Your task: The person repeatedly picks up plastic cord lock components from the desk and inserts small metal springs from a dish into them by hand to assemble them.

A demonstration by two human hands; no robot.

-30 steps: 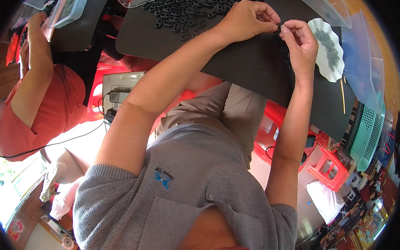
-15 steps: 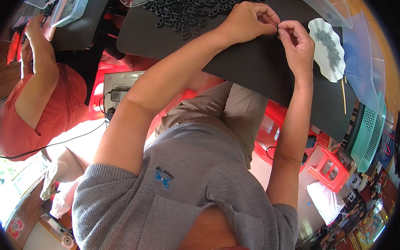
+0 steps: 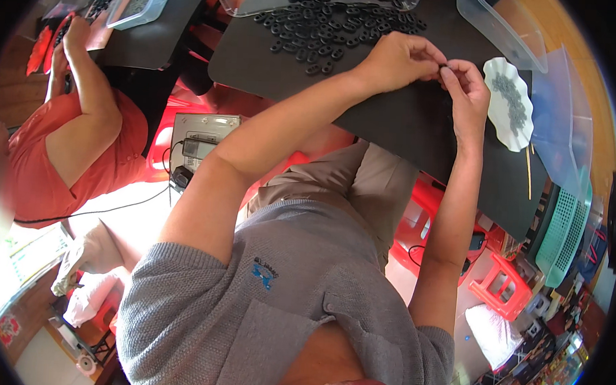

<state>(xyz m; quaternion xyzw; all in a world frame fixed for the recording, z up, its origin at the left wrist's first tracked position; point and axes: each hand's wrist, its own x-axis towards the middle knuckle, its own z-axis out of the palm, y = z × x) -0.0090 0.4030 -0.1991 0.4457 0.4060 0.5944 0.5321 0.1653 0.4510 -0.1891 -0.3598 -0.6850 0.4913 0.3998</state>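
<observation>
One white dish (image 3: 517, 140) holds grey pieces (image 3: 510, 102), apparently.

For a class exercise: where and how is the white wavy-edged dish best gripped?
Probably pinch the white dish by its bare near rim, coming from the person's side: grey pieces lie along its middle, and a clear container crowds its right.
</observation>
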